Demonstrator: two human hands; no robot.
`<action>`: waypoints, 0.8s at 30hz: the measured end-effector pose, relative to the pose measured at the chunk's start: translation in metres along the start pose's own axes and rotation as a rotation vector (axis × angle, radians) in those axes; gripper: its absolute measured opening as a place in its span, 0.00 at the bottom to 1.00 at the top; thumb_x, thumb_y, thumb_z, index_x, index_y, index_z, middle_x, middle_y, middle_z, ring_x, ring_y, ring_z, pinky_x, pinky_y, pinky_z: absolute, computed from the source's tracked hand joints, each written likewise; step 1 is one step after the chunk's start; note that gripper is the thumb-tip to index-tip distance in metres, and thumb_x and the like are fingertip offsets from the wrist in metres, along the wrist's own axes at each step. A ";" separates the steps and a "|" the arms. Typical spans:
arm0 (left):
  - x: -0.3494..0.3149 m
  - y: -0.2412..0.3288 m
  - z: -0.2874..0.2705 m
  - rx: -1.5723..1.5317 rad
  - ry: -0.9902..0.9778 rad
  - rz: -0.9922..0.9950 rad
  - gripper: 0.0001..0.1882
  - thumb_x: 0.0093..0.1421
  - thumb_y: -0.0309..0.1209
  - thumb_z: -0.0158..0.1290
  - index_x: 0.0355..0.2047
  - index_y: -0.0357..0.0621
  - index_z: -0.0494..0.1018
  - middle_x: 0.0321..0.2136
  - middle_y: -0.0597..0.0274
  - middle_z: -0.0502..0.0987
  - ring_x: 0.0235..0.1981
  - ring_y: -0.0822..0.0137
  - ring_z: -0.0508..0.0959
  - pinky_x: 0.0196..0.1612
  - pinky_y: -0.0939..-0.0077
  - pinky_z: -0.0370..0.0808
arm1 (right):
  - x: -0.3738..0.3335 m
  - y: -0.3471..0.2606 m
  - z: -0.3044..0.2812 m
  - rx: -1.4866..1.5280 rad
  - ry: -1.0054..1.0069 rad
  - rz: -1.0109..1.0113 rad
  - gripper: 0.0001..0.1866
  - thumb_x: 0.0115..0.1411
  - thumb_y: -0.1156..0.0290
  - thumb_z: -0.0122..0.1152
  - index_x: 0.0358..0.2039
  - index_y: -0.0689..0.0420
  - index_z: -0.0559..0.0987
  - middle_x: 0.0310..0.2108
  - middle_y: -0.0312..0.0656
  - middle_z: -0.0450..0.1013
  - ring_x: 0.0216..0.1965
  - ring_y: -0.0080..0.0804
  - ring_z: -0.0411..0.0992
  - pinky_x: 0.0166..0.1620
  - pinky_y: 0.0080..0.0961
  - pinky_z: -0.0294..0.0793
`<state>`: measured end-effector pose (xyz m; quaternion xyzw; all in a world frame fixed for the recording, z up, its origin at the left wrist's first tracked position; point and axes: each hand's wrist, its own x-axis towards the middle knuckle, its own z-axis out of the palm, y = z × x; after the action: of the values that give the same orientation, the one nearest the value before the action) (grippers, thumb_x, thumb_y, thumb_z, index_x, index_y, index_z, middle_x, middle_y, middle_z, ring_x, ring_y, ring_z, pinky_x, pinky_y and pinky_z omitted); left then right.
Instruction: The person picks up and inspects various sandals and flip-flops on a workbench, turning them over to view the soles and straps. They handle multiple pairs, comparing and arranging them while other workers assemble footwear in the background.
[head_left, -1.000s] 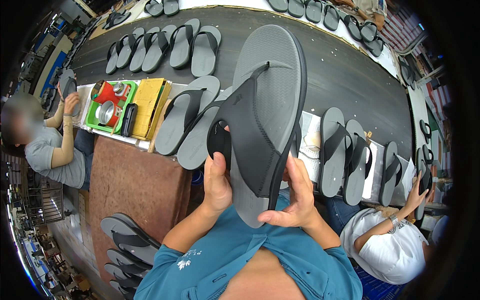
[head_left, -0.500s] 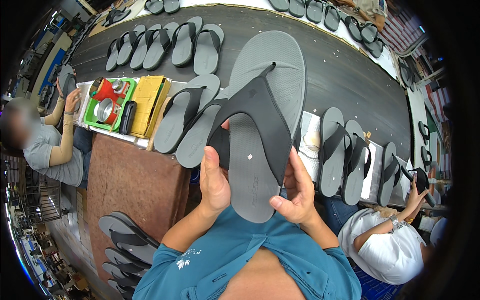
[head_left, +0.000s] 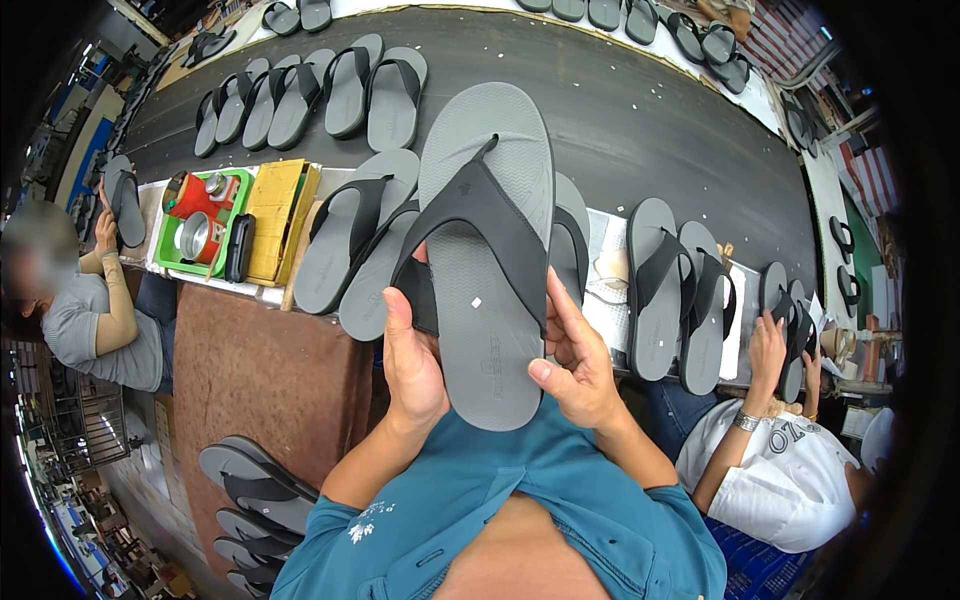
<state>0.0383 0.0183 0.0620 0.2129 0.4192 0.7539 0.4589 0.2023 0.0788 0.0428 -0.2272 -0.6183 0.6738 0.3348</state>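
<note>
Upright in front of my chest is a grey flip-flop [head_left: 490, 345] with a black thong strap and a small pale square sticker on its footbed. My left hand [head_left: 414, 368] grips its left edge near the heel, thumb up along the side. From the right, my right hand [head_left: 578, 362] grips the other edge, thumb by the heel and fingers partly hidden behind the sole. Just behind it, a further flip-flop [head_left: 571, 222] is partly covered. A pair of flip-flops [head_left: 335, 265] rests left of it, and another pair [head_left: 655, 330] lies to the right.
A dark conveyor belt [head_left: 640, 150] carries a row of flip-flops. At left are a green tray [head_left: 160, 255] of red tins and a yellow box [head_left: 272, 220]. More flip-flops [head_left: 265, 500] lie on a brown surface [head_left: 270, 370]. Co-workers handle flip-flops on both sides.
The flip-flop in my hands has shifted left and appears smaller and more upright. The right co-worker's hands have moved from a raised flip-flop to a pair at the belt's edge.
</note>
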 end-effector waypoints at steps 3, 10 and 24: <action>0.001 0.000 -0.001 -0.037 -0.010 -0.004 0.36 0.72 0.55 0.26 0.66 0.40 0.54 0.60 0.54 0.66 0.60 0.65 0.67 0.62 0.68 0.65 | 0.000 -0.001 0.001 -0.016 0.012 -0.033 0.45 0.56 0.72 0.62 0.70 0.63 0.49 0.55 0.50 0.65 0.47 0.31 0.70 0.47 0.25 0.73; 0.000 0.001 -0.004 -0.094 0.021 -0.030 0.35 0.72 0.55 0.27 0.67 0.40 0.53 0.60 0.54 0.65 0.60 0.64 0.67 0.62 0.67 0.65 | 0.011 0.006 -0.024 -0.379 0.070 -0.160 0.31 0.63 0.64 0.58 0.63 0.63 0.66 0.46 0.50 0.73 0.44 0.37 0.73 0.47 0.31 0.74; -0.004 -0.003 -0.010 -0.204 0.004 -0.050 0.35 0.71 0.57 0.31 0.67 0.43 0.53 0.60 0.56 0.65 0.59 0.65 0.67 0.61 0.67 0.66 | 0.046 0.091 -0.112 -1.700 0.185 0.286 0.25 0.57 0.76 0.56 0.58 0.58 0.71 0.47 0.56 0.71 0.48 0.50 0.73 0.47 0.39 0.76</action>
<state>0.0348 0.0109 0.0542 0.1531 0.3462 0.7816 0.4958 0.2362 0.1873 -0.0571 -0.5300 -0.8479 -0.0024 0.0123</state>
